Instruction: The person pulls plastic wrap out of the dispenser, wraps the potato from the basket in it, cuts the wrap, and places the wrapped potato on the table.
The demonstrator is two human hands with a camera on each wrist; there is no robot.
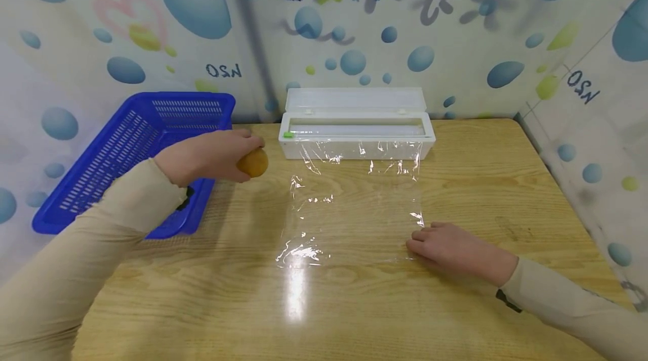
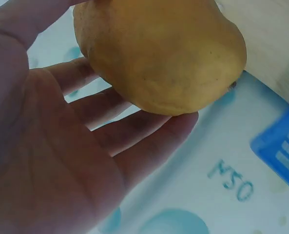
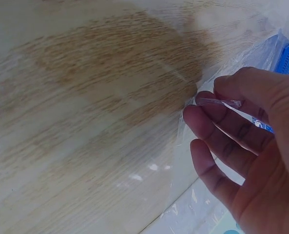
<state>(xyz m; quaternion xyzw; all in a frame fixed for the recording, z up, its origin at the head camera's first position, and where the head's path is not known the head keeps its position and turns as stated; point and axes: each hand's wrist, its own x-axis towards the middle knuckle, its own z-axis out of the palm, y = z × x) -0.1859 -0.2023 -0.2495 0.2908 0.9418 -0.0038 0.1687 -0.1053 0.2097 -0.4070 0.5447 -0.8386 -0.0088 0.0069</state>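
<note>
My left hand point(image 1: 215, 153) holds a yellow-orange fruit point(image 1: 253, 163) in the air, just right of the blue basket. In the left wrist view the fruit point(image 2: 163, 53) is smooth and lumpy, with a small dark nub at one end and curled fingers beneath it. A clear sheet of cling film point(image 1: 354, 209) stretches over the table from a white dispenser box point(image 1: 356, 150) with its lid raised. At the sheet's near right corner, my right hand point(image 1: 450, 248) pinches the film's edge; a gathered fold of film point(image 3: 217, 102) shows between thumb and fingers in the right wrist view.
The blue slotted basket point(image 1: 197, 203) stands at the table's left, partly behind my left arm. A green slider point(image 1: 288, 135) sits on the dispenser's left end. Behind the wooden table point(image 1: 364, 316) rises a wall point(image 1: 445, 18) patterned with drops.
</note>
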